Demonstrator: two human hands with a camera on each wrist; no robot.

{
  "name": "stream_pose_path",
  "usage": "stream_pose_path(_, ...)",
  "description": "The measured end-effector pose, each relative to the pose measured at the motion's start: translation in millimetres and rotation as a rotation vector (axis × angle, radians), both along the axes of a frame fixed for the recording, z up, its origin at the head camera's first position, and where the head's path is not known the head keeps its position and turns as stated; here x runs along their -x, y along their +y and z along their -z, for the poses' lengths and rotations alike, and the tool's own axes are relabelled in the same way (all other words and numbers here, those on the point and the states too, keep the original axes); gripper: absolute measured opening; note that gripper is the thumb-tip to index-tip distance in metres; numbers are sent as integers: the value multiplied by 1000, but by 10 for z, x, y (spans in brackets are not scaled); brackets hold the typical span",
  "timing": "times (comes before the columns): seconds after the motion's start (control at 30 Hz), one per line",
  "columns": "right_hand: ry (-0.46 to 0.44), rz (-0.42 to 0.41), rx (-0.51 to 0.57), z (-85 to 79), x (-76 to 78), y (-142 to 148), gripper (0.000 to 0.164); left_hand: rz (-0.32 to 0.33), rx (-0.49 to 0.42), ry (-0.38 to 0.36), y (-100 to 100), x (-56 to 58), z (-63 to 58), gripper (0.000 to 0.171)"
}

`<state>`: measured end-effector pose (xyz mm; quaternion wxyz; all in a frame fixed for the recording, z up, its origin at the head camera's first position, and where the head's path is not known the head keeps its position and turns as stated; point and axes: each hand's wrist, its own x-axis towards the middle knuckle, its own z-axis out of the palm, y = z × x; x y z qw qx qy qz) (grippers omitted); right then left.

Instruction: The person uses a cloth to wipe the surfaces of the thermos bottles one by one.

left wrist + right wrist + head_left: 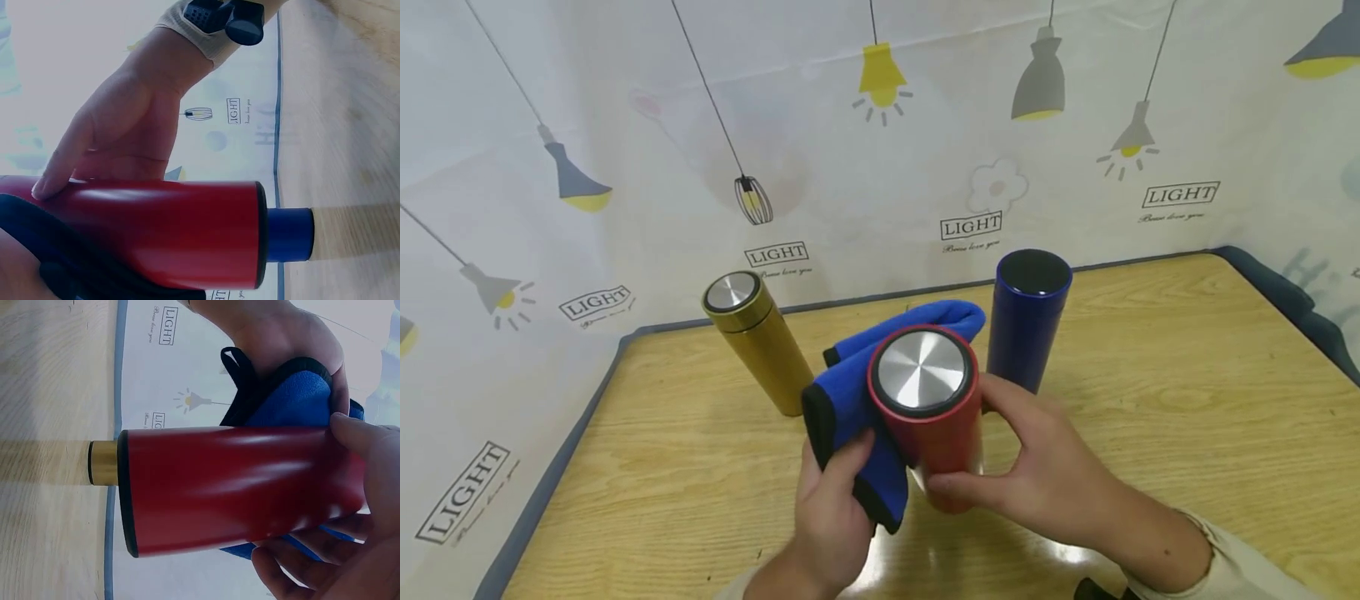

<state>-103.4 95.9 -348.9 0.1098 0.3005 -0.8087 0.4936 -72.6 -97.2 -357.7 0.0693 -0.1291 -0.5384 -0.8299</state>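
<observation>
My right hand point(1052, 467) grips a red thermos point(947, 458) from its right side, thumb in front and fingers behind. Its lid has a silver top ringed in black. In both wrist views the black base of the thermos hangs above the table. My left hand point(838, 508) holds a folded blue cloth point(857, 400) with black edging, thumb on top, against the left side of the red thermos. In the right wrist view the cloth point(287, 400) runs behind the thermos, and a black loop point(237, 365) sticks out from it.
A gold thermos point(767, 350) with a silver-topped lid stands back left on the wooden table point(647, 467). A dark blue thermos point(1030, 325) with a black top stands back right, close behind my right hand. A white curtain point(865, 167) printed with lamps borders the table.
</observation>
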Motion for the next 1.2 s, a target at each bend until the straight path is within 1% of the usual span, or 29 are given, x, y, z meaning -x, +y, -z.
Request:
stream_pose_path(0.03, 8, -1, -3, 5, 2, -4, 67, -7, 1, 15, -5, -1, 0, 50)
stream_pose_path(0.1, 14, 4, -1, 13, 4, -12, 67, -3, 6, 13, -7, -1, -10, 50)
stream_pose_path(0.27, 2, 18, 7, 6, 2, -17, 68, 24, 28, -48, -6, -3, -82, 46)
stream_pose_path(0.43, -18, 31, 19, -23, -10, -3, 73, 63, 44, -59, -2, 3, -103, 46)
stream_pose_path(0.53, -21, 32, 17, -33, -13, -5, 74, 48, 34, -54, -7, 2, -77, 47)
stream_pose_path(0.7, -30, 25, 20, -37, -12, -12, 72, 9, 15, -26, -8, -12, -30, 48)
stream_pose_path(0.77, -41, 32, 36, -38, -18, -3, 72, 24, 32, -23, 4, -16, -37, 47)
stream_pose_path(0.9, -52, 52, 85, -51, -35, 27, 71, 93, 96, -37, 38, -17, -88, 49)
stream_pose_path(0.97, -46, 58, 115, -61, -38, 41, 71, 134, 146, -24, 50, -11, -112, 51)
stream_pose_path(1.07, -25, 65, 131, -68, -39, 47, 72, 173, 197, 5, 62, 3, -134, 54)
stream_pose_path(1.13, -16, 65, 128, -68, -34, 41, 71, 173, 199, -1, 58, 5, -137, 53)
stream_pose_path(1.2, -6, 66, 110, -59, -30, 30, 71, 145, 173, -4, 50, 3, -135, 53)
